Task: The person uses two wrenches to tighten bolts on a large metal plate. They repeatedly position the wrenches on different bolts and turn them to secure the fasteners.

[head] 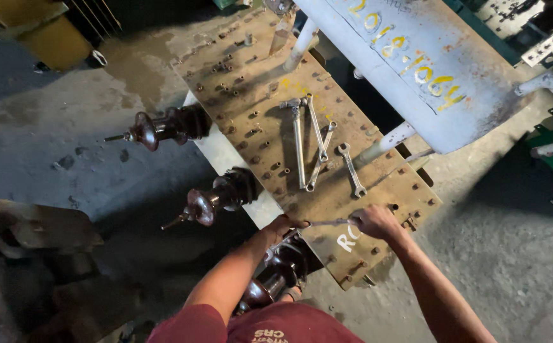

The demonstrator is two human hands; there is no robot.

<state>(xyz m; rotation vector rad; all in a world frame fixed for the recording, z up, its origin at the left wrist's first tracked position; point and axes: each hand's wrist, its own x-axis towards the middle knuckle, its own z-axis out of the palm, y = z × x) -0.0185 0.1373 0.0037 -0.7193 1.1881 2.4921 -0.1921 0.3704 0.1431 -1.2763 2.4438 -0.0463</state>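
Two hands on one wrench over a rusty bolted plate.

Head view: the right hand is closed around one end of a slim wrench, and the left hand pinches its other end at the edge of the plate. Beyond the grip, spare spanners lie loose on the plate; a brown ribbed insulator juts out beside the left hand.

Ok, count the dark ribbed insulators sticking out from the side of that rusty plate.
3. One insulator at the far end of the plate's left edge, a second insulator midway along it, a third insulator nearest the person, partly hidden under the left arm. Others may be hidden.
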